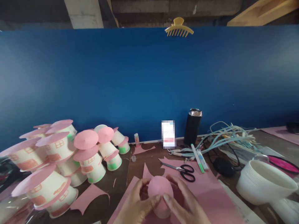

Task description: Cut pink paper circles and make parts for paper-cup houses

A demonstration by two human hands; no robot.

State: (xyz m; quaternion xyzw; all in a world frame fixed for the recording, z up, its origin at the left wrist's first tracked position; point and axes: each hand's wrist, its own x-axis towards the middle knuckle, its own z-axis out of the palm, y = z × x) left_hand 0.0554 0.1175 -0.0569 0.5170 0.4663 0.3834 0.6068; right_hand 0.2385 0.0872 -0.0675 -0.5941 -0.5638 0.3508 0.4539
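Observation:
Both my hands hold a small pink paper cone (160,189) low in the middle of the view. My left hand (136,203) curls round its left side, thumb and fingers pinched on the paper. My right hand (185,203) wraps the right side, thumb pressed on the cone's front seam. Under them lies a sheet of pink paper (210,199). Black-handled scissors (183,171) lie just behind the cone on the pink paper.
A heap of paper-cup houses with pink cone roofs (60,161) fills the left. A stack of white cups (261,183) lies at the right. Behind are a black flask (192,127), a glue stick (136,139), green-tipped markers (198,157), tangled cords (224,137) and a blue wall.

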